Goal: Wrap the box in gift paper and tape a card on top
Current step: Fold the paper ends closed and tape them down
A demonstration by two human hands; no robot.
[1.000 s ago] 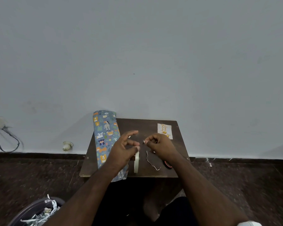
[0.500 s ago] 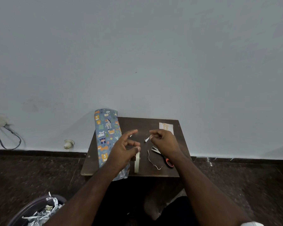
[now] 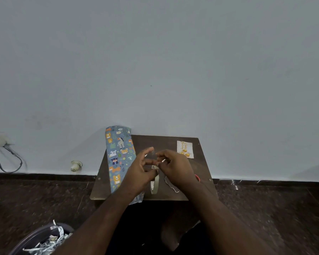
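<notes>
The box [image 3: 119, 157], wrapped in blue animal-print gift paper, lies along the left side of the small dark table [image 3: 164, 142]. A white card [image 3: 185, 149] with gold print lies at the table's far right corner. My left hand [image 3: 138, 170] holds a pale tape roll [image 3: 154, 184] upright on its edge, thumb on the top of the roll. My right hand [image 3: 175, 166] is close against the left hand's fingertips and pinches a small piece of tape just above the roll. Both hands hover over the middle of the table.
Red-handled scissors [image 3: 197, 177] lie mostly hidden under my right wrist, with a thin curled paper strip [image 3: 170, 185] beside them. A bin [image 3: 44, 240] with paper scraps stands on the floor at lower left. The wall is right behind the table.
My right hand has moved left from the scissors side until its fingertips meet the left hand's fingers above the roll. It now covers most of the scissors. The left hand barely moved.
</notes>
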